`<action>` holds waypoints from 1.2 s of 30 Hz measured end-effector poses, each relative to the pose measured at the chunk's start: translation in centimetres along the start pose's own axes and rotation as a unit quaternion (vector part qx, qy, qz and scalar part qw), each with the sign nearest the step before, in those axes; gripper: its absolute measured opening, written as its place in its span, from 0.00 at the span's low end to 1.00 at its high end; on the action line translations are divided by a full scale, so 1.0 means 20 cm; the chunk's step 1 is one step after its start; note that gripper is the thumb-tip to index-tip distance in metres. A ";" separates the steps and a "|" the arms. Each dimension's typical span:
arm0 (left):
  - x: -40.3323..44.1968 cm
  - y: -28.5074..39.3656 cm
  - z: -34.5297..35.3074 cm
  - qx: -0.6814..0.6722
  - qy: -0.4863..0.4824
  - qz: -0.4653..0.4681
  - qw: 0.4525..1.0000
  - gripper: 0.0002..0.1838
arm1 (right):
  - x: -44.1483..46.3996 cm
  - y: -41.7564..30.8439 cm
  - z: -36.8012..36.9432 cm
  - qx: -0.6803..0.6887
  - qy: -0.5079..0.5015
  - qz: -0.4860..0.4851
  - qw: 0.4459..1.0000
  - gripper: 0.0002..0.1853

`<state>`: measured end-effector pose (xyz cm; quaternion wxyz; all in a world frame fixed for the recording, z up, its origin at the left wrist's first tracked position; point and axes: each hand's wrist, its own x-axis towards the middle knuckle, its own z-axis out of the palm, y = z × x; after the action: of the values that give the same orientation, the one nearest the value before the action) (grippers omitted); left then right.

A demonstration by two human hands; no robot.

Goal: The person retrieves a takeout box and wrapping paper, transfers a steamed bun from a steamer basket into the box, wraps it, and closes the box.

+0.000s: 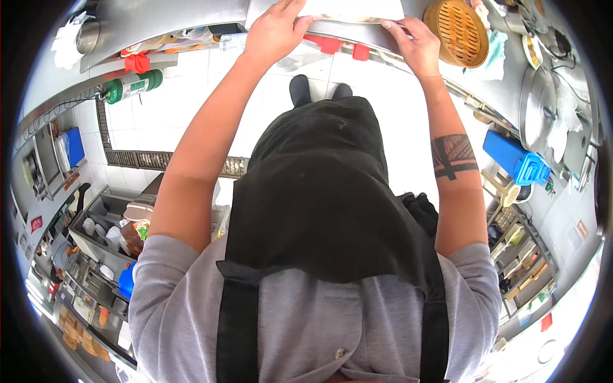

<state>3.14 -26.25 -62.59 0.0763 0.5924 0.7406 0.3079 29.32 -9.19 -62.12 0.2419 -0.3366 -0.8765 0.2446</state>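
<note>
A bright white flat sheet (361, 9) lies at the front edge of the metal counter, cut off by the top of the view. Glare hides its detail, and a thin tan-edged strip runs along its near side. My left hand (273, 33) is at the sheet's left end, its thumb against the near edge and its fingers partly outside the view. At the right end, my right hand (416, 43) pinches the near edge between thumb and fingers. Just right of that hand stands a round bamboo steamer (456, 35) with a slatted surface.
The steel counter (191, 14) runs across the front, with red items (136, 62) beneath its edge. A green-and-white cylinder (134, 85) hangs at left. A pale green cloth (495, 54) and large metal lid (537, 108) lie right. Blue bins (517, 156) and a floor drain grate (140, 159) are lower.
</note>
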 end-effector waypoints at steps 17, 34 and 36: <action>0.00 0.10 -0.01 0.027 -0.031 -0.041 0.998 0.37 | 0.08 0.17 -0.08 0.470 -0.141 0.218 0.844 0.14; -0.04 0.14 0.05 0.004 0.031 -0.030 0.999 0.34 | 0.06 0.05 -0.01 0.376 -0.017 0.246 0.893 0.11; -0.04 0.14 0.07 0.012 0.053 -0.016 0.998 0.33 | 0.03 0.08 0.03 0.370 -0.003 0.214 0.904 0.10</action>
<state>6.39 -26.25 -62.40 0.0346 0.5637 0.7568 0.3290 29.35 -7.82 -63.31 0.2881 -0.4016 -0.6306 0.5984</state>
